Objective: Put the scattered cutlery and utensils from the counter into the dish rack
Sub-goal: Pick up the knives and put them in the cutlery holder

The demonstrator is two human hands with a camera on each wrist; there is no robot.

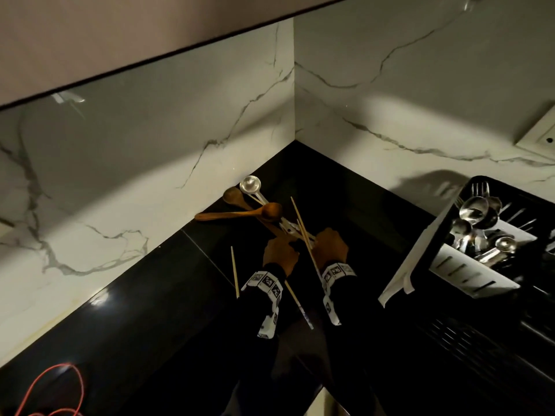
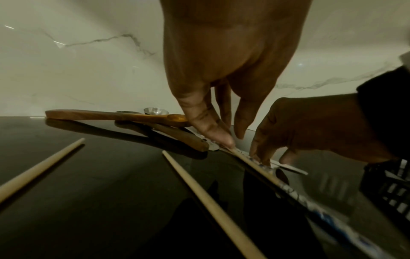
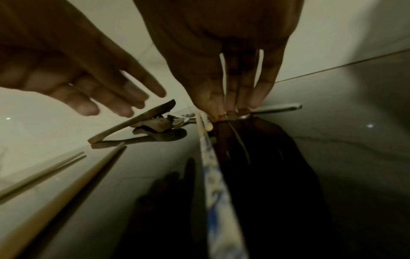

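Note:
On the black counter, in the corner, lies a heap of utensils: a metal ladle, two wooden spoons and crossed chopsticks. My left hand reaches down with straight fingers, and its index fingertip presses on a blue-patterned chopstick. My right hand is close beside it. Its fingertips and thumb pinch the handle of a flat metal utensil on the counter. A plain chopstick lies apart to the left. The black dish rack stands at the right.
The rack's white cutlery holder holds several metal spoons and forks. Marble walls close the corner behind the heap. A red cable lies at the counter's near left. A wall socket is above the rack.

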